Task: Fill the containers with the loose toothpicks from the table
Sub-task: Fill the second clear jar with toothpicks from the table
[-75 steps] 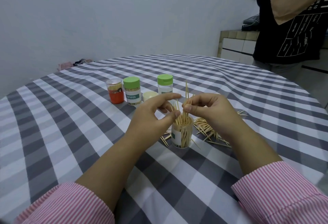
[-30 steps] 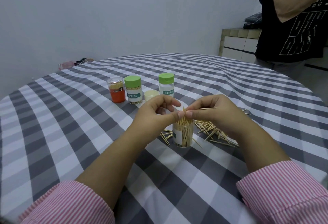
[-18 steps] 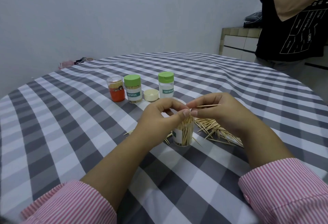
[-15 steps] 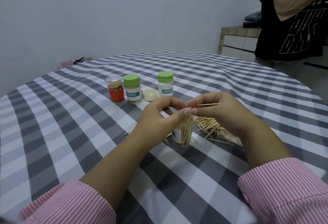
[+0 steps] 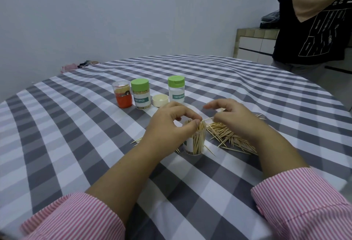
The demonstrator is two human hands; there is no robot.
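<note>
Head view: toothpick point(image 5: 207, 119) between right fingers point(image 5: 216, 118)

Mid-frame, the left hand point(image 5: 169, 123) grips an open toothpick jar point(image 5: 195, 138); the right hand point(image 5: 234, 118) pinches one toothpick point(image 5: 208, 119) beside a loose pile point(image 5: 228, 137).

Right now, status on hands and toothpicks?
Left hand pinching toothpicks at open container. Right hand holding one toothpick. Loose pile remains. Nothing obstructing.
</note>
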